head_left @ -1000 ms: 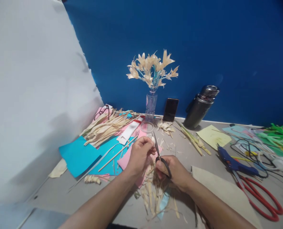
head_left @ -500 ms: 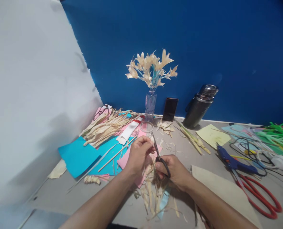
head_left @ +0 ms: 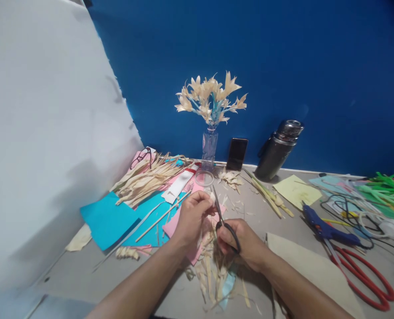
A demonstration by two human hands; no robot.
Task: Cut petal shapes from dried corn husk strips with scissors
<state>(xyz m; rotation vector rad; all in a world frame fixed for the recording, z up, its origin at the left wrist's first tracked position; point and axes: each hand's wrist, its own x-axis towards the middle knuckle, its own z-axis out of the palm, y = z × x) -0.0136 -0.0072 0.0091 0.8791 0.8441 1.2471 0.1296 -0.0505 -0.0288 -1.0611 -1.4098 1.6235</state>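
Observation:
My left hand [head_left: 197, 212] is closed in a pinch on a small pale piece of dried husk [head_left: 212, 197], mostly hidden by the fingers. Black-handled scissors [head_left: 221, 213] are gripped in my right hand [head_left: 238, 239], their blades pointing up and away beside that piece. Whether the blades touch it I cannot tell. Below both hands lie scattered husk scraps [head_left: 210, 270] and a pink paper sheet [head_left: 175, 226]. Farther back stands a clear bottle [head_left: 209, 148] holding pale husk flowers [head_left: 213, 95] on blue stems.
At left, dried husk strips [head_left: 147, 181] lie by blue paper [head_left: 109, 219] and a thin stick [head_left: 162, 217]. A tape ring [head_left: 204, 178], a phone [head_left: 237, 153] and a dark flask [head_left: 280, 150] sit at the back. On the right are a blue glue gun [head_left: 330, 230] and red-handled scissors [head_left: 366, 274].
My right hand and the scissors have shifted very slightly to the right and down. The left hand stays almost in place, still pinching the pale piece.

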